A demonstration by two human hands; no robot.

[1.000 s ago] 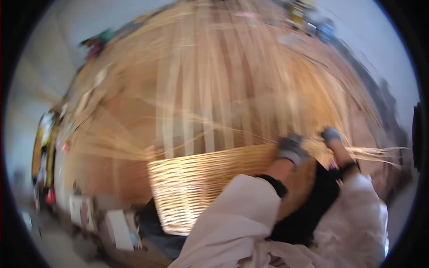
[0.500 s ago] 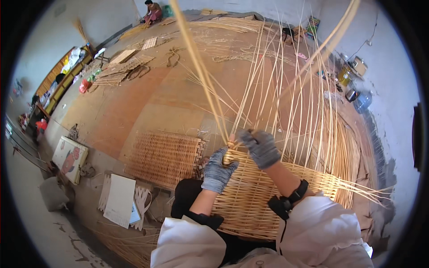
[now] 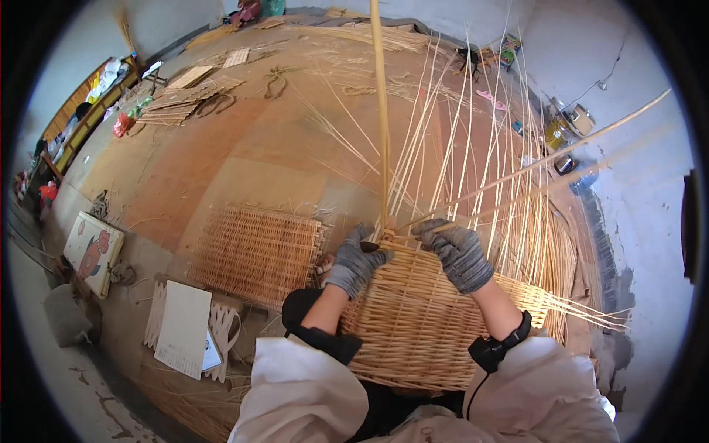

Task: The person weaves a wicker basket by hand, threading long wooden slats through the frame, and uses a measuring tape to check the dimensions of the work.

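Note:
A woven wicker panel (image 3: 413,317) leans against my lap, with long upright willow rods (image 3: 473,162) standing from its far edge. My left hand (image 3: 356,262), in a grey knit glove, is closed on the panel's upper left corner. A small dark piece (image 3: 371,246) shows by its thumb; its kind is unclear. One thick rod (image 3: 382,118) rises straight up from that corner. My gloved right hand (image 3: 459,257) pinches loose willow rods (image 3: 561,159) just above the edge; they slant far to the right, partly blurred. Its fingertips are partly hidden.
Another woven panel (image 3: 255,255) lies on the floor to the left. Near it are a sheet of paper (image 3: 185,325) and a picture board (image 3: 92,251). Several rod ends (image 3: 591,310) stick out at the panel's right. A bench (image 3: 81,122) stands along the left wall.
My right hand has moved right, drawing the slanting rods down toward the right. The rod at the corner now stands upright instead of leaning left. My left hand stays at the corner.

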